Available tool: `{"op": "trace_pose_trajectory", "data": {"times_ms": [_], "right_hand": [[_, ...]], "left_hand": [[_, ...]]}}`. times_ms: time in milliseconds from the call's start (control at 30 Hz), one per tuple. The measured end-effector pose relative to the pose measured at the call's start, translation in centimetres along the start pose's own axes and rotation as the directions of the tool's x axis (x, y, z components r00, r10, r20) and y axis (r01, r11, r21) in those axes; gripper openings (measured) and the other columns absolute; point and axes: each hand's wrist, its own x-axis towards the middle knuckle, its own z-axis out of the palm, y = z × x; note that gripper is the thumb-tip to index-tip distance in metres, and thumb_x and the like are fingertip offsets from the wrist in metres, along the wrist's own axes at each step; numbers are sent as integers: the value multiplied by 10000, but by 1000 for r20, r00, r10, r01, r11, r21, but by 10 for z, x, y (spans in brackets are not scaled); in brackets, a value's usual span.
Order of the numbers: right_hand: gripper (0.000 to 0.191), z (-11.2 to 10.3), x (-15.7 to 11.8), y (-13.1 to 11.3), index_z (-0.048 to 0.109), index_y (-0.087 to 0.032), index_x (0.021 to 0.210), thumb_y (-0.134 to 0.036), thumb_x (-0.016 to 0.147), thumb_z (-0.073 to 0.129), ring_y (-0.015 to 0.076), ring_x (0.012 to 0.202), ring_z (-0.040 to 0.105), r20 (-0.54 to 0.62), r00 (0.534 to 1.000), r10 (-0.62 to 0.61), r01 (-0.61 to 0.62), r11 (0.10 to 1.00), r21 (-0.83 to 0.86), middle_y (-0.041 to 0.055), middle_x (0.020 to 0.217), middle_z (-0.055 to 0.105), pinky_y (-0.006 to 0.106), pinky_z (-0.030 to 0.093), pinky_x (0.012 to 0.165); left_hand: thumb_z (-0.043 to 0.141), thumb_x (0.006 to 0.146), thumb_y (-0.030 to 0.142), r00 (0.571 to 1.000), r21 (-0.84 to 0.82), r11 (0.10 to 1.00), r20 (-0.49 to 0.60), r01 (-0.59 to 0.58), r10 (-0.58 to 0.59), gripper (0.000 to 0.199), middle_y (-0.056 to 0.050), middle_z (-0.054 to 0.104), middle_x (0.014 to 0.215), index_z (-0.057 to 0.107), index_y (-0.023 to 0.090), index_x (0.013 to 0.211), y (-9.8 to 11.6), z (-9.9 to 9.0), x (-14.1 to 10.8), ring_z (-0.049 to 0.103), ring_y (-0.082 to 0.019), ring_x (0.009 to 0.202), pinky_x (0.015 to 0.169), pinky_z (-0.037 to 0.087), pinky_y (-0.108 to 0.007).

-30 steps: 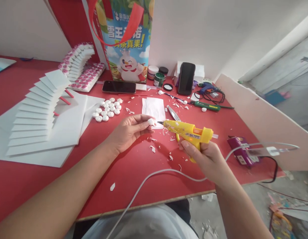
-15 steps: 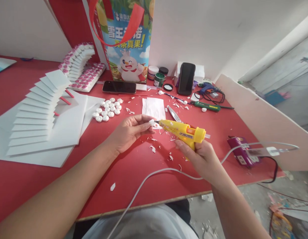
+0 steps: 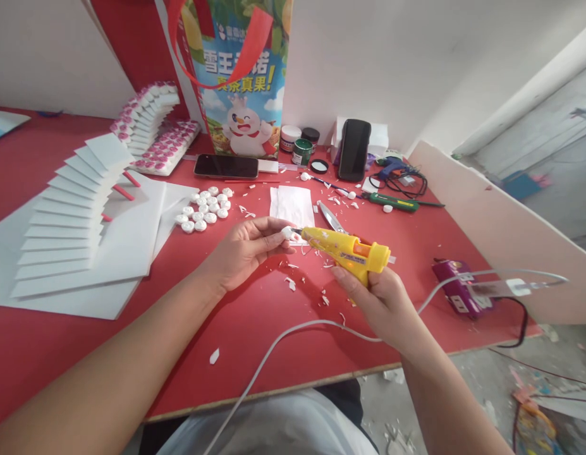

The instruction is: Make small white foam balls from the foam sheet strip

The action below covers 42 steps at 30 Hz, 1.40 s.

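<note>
Between the thumb and fingers of my left hand (image 3: 255,246) is a small white foam piece (image 3: 287,233). My right hand (image 3: 380,300) is wrapped round the handle of a yellow hot glue gun (image 3: 344,248), whose nozzle points left and meets or nearly meets the foam piece. A clear glue stick pokes out of the gun's back. Behind the nozzle lies a folded white paper (image 3: 293,203), and scissors (image 3: 331,217) rest beside it, partly hidden by the gun. Several round white foam pieces (image 3: 205,208) sit grouped left of the paper.
A stepped white foam-board fan (image 3: 60,234) stands at left. At the back are a printed bag (image 3: 248,95), a flat phone (image 3: 226,166), paint jars (image 3: 302,151) and an upright phone (image 3: 354,150). A green-handled tool (image 3: 394,202), purple box (image 3: 458,287) and white cord (image 3: 316,323) lie rightward.
Almost nothing differs. The glue gun and both hands have shifted very slightly left, along with the whole view; both grips stay the same.
</note>
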Motion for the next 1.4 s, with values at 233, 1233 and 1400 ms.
{"op": "trace_pose_trajectory", "data": {"times_ms": [233,1233,1400], "right_hand": [[438,1,-2,0,348,-220,659,-451,986,526,86,522,295,-5,1000,-16,16,1000,-9,-53,584,314,247,248,465],[402,3,-5,4,454,-200,711,-489,979,529,93,550,304,4,999,47,-47,992,114,-41,623,339,250,255,484],[392,3,-6,4,474,-192,705,-461,981,539,92,553,326,-7,1000,2,-2,996,89,-41,624,352,248,275,497]], "left_hand": [[858,745,231,1000,9,1000,0,-12,12,235,-23,728,856,786,164,959,0,-1,0,683,-125,759,837,570,-300],[848,760,228,999,-32,999,-39,-24,22,280,-12,712,822,795,160,1026,1,0,1,677,-101,772,869,595,-262],[858,749,255,998,-2,1000,-65,-10,9,278,-23,716,819,792,158,1000,1,1,1,679,-117,770,845,601,-291]]}}
